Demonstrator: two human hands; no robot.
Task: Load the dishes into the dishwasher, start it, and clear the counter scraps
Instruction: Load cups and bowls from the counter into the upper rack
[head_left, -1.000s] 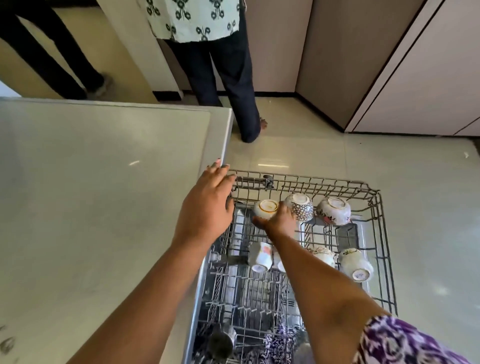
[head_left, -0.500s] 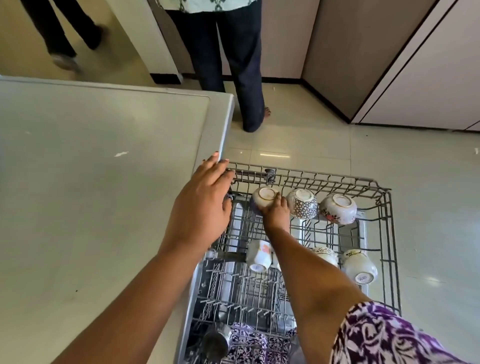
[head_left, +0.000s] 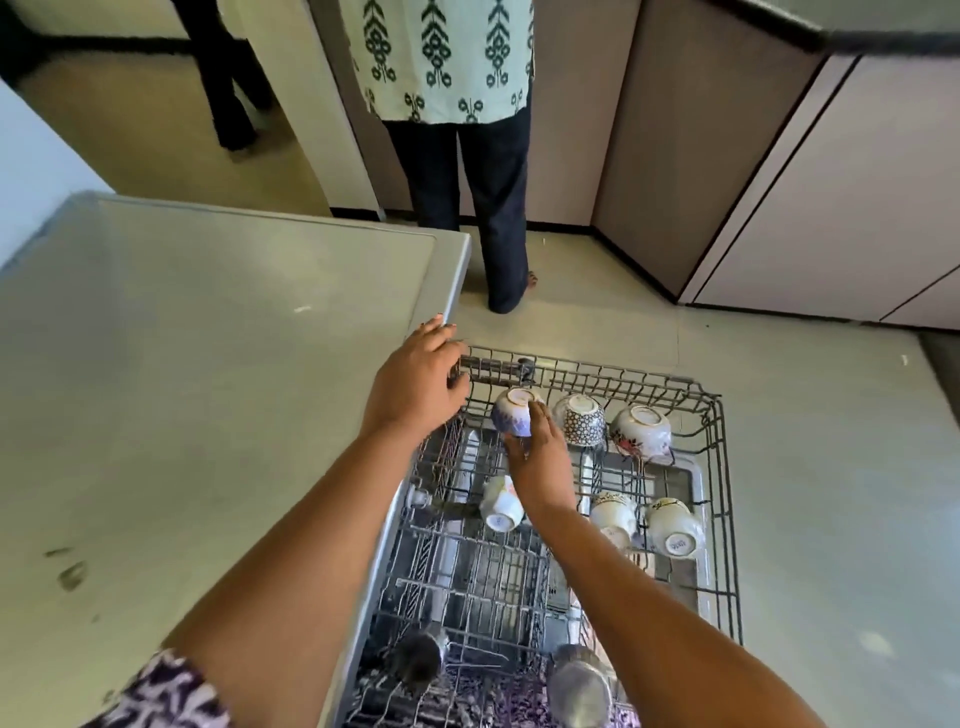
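The pulled-out wire dishwasher rack (head_left: 719, 499) holds three upturned bowls along its far row and several cups behind them. My right hand (head_left: 537, 457) holds the blue-patterned bowl (head_left: 511, 415) at the far left of that row, thumb and fingers round its side. Beside it stand a dark-patterned bowl (head_left: 581, 418) and a floral bowl (head_left: 641, 428). My left hand (head_left: 415, 382) lies with straight fingers on the rack's far left corner, next to the counter edge. Cups (head_left: 501, 504) (head_left: 672, 527) lie tilted in the middle row.
The grey counter (head_left: 208, 364) fills the left, with small scraps (head_left: 70, 569) near its front. A person (head_left: 467, 156) stands just beyond the rack. Metal tumblers (head_left: 579, 686) sit in the rack's near end. Cabinets (head_left: 831, 182) line the right.
The camera tilted up and the view widened. My right hand shifted from the bowl's top to its side; the bowl now leans toward the rack's far edge. My left hand stays at the corner.
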